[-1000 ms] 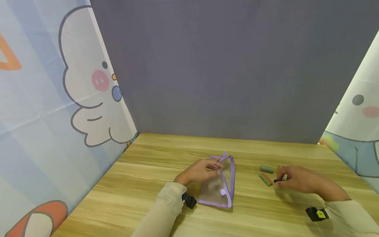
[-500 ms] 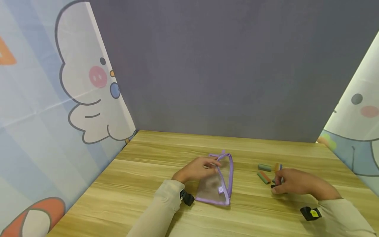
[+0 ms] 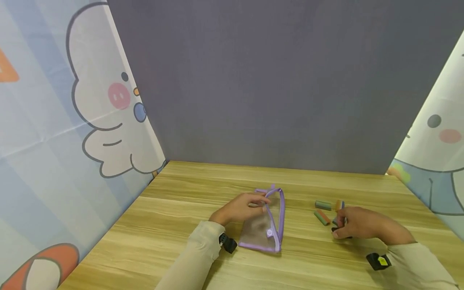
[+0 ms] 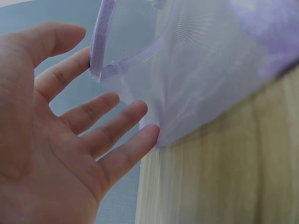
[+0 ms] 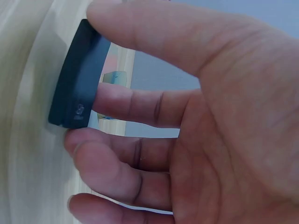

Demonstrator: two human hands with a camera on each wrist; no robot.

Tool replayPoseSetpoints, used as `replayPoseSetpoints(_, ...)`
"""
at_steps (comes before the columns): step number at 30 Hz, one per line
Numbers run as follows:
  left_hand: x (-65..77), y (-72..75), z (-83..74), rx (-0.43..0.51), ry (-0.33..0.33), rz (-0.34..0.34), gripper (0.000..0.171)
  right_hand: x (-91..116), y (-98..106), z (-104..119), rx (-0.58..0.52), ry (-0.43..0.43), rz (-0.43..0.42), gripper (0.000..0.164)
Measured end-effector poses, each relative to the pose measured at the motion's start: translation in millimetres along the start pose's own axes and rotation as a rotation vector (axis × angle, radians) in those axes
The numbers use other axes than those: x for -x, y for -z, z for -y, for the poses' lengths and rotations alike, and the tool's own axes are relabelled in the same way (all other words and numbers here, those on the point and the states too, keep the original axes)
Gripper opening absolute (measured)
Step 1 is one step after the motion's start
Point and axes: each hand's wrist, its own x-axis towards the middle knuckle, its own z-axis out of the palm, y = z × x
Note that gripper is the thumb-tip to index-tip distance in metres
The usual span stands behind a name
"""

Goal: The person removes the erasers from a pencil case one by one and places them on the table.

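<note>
A mesh zip pouch [image 3: 256,233] with purple edging lies on the table in the head view, its zip side parted. My left hand [image 3: 237,207] rests at the pouch's opening. In the left wrist view its fingers are spread loosely, and the index fingertip touches the purple zip edge [image 4: 100,42]. My right hand [image 3: 359,222] is low over the table to the right of the pouch. Between its thumb and index finger it pinches a small black block [image 5: 77,77] with a tiny pale mark, tilted against the tabletop. The other right fingers curl loosely beneath.
Just beyond the right hand lie a green stick [image 3: 323,205], a green-and-orange block [image 3: 322,217] and an orange-and-blue block [image 3: 339,205]. A greyish piece beside the fingers is mostly hidden. The wood-grain table [image 3: 203,177] ends at a grey panel [image 3: 253,88]; printed curtains flank both sides.
My right hand has shifted slightly nearer, uncovering more of the orange-and-blue block. The head view has tilted a little. My left hand has stayed at the pouch.
</note>
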Motion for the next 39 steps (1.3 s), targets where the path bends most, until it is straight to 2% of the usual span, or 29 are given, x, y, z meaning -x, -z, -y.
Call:
replayPoseSetpoints(9,0.3,-2.4,1.3,0.047,0.008,-0.016,0.034,-0.2,0.1,1.2,0.046,-0.099,-0.007,0.028)
replayPoseSetpoints(18,-0.8,-2.4,2.8,0.101,0.007,-0.012,0.035,-1.9,0.7,-3.1,0.075,-0.142,0.005,0.029)
replayPoseSetpoints(30,-0.3,-2.6,6.8,0.047,0.013,-0.027,0.035,-3.7,-0.6,-8.6,0.063,-0.153,0.003,0.030)
replayPoseSetpoints(39,-1.2,-1.9,7.9,0.075,-0.019,-0.039,0.038,-4.4,2.2,-6.0,0.092,-0.151,0.002,0.028)
